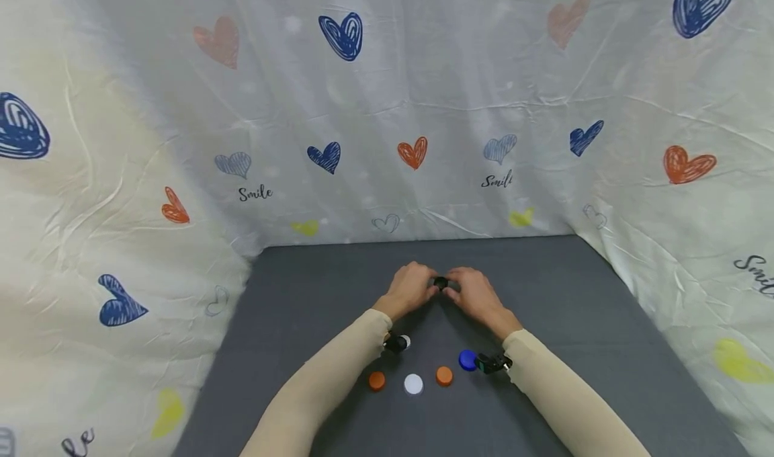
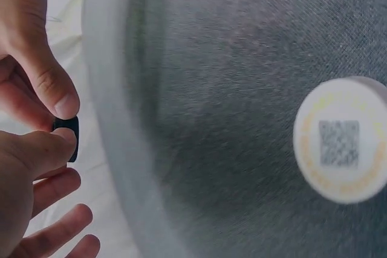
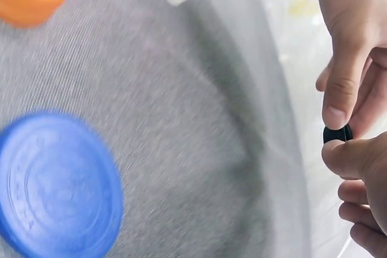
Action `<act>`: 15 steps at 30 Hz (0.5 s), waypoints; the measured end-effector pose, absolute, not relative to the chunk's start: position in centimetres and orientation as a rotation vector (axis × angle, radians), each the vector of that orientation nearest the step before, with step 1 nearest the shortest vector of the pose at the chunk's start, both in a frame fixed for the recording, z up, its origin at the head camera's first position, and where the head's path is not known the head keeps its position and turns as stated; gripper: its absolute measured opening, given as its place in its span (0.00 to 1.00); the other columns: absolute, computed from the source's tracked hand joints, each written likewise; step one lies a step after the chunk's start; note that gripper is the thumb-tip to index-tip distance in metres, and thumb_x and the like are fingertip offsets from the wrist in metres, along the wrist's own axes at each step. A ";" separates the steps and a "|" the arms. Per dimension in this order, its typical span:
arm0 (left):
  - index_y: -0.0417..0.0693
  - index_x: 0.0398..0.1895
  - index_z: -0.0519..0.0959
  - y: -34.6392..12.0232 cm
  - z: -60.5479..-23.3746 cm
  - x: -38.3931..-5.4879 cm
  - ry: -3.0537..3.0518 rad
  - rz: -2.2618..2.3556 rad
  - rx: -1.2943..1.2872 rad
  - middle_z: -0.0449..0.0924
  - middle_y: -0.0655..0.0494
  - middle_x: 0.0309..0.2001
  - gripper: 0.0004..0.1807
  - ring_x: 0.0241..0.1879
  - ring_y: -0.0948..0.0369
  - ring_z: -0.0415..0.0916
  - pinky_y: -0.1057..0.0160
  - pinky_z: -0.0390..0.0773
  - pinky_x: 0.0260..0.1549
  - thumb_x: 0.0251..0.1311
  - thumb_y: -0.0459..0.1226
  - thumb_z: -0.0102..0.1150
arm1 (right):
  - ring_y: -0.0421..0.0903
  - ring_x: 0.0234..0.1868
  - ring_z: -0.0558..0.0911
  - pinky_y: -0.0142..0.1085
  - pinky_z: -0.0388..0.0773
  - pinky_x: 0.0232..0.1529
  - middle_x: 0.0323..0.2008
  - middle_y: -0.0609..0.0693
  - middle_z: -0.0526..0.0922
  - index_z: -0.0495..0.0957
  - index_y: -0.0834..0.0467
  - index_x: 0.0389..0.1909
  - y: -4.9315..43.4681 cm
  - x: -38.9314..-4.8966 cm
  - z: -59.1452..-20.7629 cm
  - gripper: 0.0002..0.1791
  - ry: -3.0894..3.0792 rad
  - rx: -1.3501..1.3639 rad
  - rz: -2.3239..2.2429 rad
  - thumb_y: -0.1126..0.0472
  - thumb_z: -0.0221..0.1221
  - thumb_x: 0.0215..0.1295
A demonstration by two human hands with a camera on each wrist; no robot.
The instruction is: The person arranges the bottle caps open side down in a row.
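Observation:
Between both hands, above the far part of the grey table, is a small black cap (image 1: 441,283). My left hand (image 1: 413,286) pinches its left side, and my right hand (image 1: 477,296) pinches its right side. In the right wrist view, thumbs and fingers cover much of the black cap (image 3: 337,135); only its dark rim shows. The left wrist view has the black cap (image 2: 68,139) at the left edge, between the two thumbs.
Nearer the body lie an orange cap (image 1: 377,381), a white cap (image 1: 414,384), another orange cap (image 1: 444,376) and a blue cap (image 1: 467,360). A second white cap (image 1: 407,341) is partly hidden by the left wrist camera (image 1: 396,343). Heart-printed curtains (image 1: 411,107) enclose the table (image 1: 314,289).

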State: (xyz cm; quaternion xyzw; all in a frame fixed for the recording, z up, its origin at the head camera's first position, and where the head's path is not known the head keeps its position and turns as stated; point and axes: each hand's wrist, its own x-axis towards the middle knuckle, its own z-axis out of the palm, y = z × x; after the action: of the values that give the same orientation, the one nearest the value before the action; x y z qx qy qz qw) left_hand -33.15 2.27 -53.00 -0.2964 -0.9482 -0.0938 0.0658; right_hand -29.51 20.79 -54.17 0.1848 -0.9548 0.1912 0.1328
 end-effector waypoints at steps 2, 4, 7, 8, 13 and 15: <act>0.60 0.55 0.85 1.9 -52.4 -32.8 -2.825 -0.300 -0.902 0.87 0.61 0.48 0.17 0.43 0.59 0.84 0.57 0.84 0.39 0.64 0.49 0.66 | 0.57 0.55 0.83 0.52 0.79 0.55 0.54 0.58 0.84 0.86 0.59 0.51 20.7 -29.3 -53.7 0.18 -2.744 0.548 0.562 0.57 0.70 0.62; 0.60 0.54 0.85 1.5 -51.9 -32.4 -2.786 -0.318 -0.907 0.87 0.61 0.48 0.17 0.43 0.59 0.84 0.58 0.84 0.39 0.63 0.49 0.66 | 0.56 0.55 0.83 0.52 0.79 0.55 0.55 0.57 0.84 0.85 0.59 0.51 20.5 -29.0 -53.3 0.18 -2.723 0.563 0.563 0.57 0.70 0.61; 0.59 0.54 0.86 0.7 -51.3 -31.6 -2.725 -0.343 -0.921 0.87 0.61 0.48 0.17 0.45 0.59 0.83 0.58 0.83 0.40 0.63 0.48 0.67 | 0.56 0.55 0.83 0.53 0.80 0.54 0.55 0.57 0.84 0.85 0.59 0.51 20.1 -28.5 -52.5 0.19 -2.692 0.587 0.568 0.57 0.70 0.61; 0.59 0.54 0.86 0.4 -51.1 -31.4 -2.706 -0.350 -0.927 0.87 0.61 0.48 0.17 0.45 0.60 0.83 0.58 0.83 0.41 0.62 0.48 0.68 | 0.56 0.55 0.83 0.53 0.80 0.53 0.54 0.57 0.84 0.86 0.58 0.51 20.0 -28.2 -52.2 0.18 -2.679 0.600 0.571 0.57 0.70 0.61; 0.57 0.52 0.86 -1.0 -50.0 -30.0 -2.633 -0.349 -0.965 0.87 0.62 0.48 0.17 0.45 0.60 0.83 0.59 0.82 0.45 0.62 0.48 0.68 | 0.55 0.54 0.83 0.52 0.81 0.51 0.53 0.56 0.84 0.86 0.57 0.50 19.2 -27.0 -51.1 0.18 -2.600 0.669 0.597 0.58 0.72 0.59; 0.58 0.52 0.86 -1.5 -49.5 -29.4 -2.624 -0.334 -0.972 0.87 0.62 0.48 0.17 0.46 0.60 0.82 0.59 0.82 0.46 0.61 0.48 0.69 | 0.55 0.54 0.82 0.52 0.81 0.51 0.53 0.56 0.84 0.86 0.57 0.50 19.0 -26.6 -50.7 0.18 -2.579 0.695 0.604 0.58 0.72 0.59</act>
State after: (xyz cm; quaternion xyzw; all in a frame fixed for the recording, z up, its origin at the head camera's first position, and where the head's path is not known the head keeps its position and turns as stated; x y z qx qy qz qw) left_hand -29.42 -1.48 -49.55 -0.3404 -0.9189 -0.1171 0.1613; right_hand -26.63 18.96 -50.68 0.2488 -0.9227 0.2160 0.2002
